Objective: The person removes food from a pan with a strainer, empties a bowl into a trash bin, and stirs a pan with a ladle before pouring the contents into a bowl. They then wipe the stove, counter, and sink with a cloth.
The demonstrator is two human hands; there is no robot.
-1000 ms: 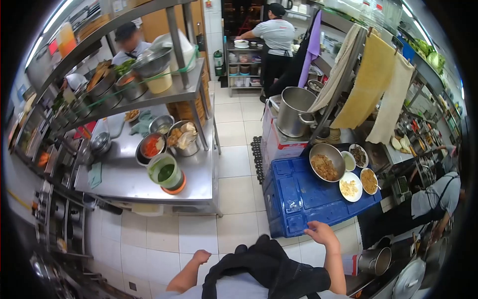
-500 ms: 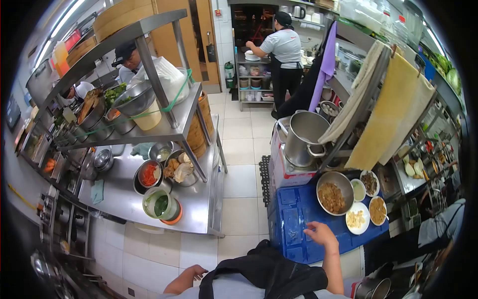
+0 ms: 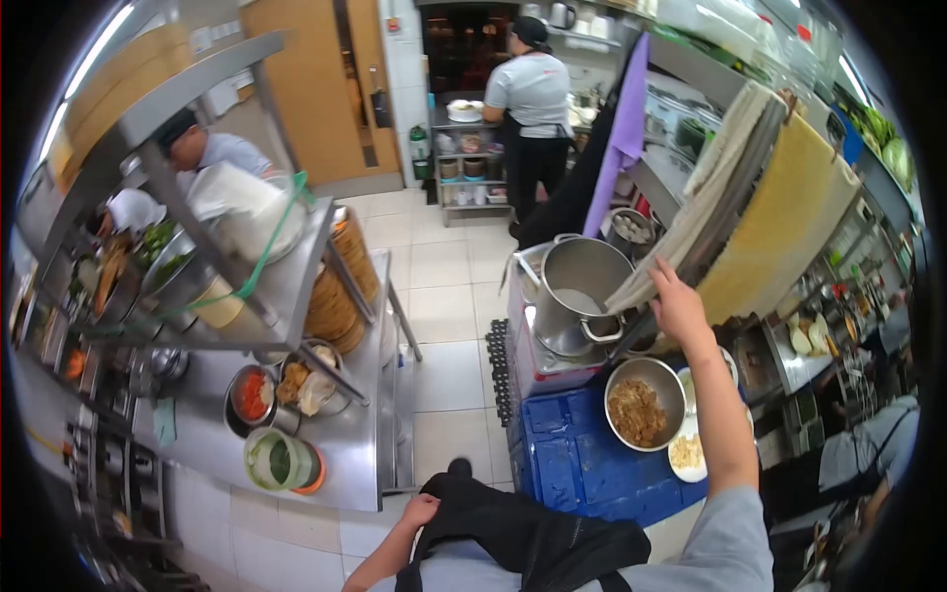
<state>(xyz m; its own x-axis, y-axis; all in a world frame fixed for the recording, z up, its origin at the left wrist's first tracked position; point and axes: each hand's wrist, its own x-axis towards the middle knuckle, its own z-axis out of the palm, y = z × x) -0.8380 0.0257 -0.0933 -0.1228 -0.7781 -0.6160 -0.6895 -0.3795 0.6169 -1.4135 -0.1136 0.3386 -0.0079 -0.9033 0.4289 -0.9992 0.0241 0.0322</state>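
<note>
My right hand (image 3: 679, 308) is raised over the blue lid, fingers stretched toward the lower part of a hanging beige cloth (image 3: 712, 192). Whether the fingertips touch the cloth I cannot make out. Below that forearm lies a steel bowl (image 3: 614, 430) of brown chopped food, with a white plate (image 3: 692, 477) of pale bits partly behind the arm. Down at my waist, my left hand (image 3: 422, 509) is closed beside the black apron (image 3: 493, 528); what it holds, if anything, is hidden.
A tall steel pot (image 3: 577, 326) stands beyond the blue lid (image 3: 562, 464). To the left, a steel table (image 3: 345, 444) bears a green-stained tub (image 3: 271, 459) and bowls under a shelf. Co-workers are at the back counter, behind the left shelf and at far right.
My right hand has risen from above the blue lid to the hanging cloths. My left hand has shifted right and up, against the apron. The view has moved forward.
</note>
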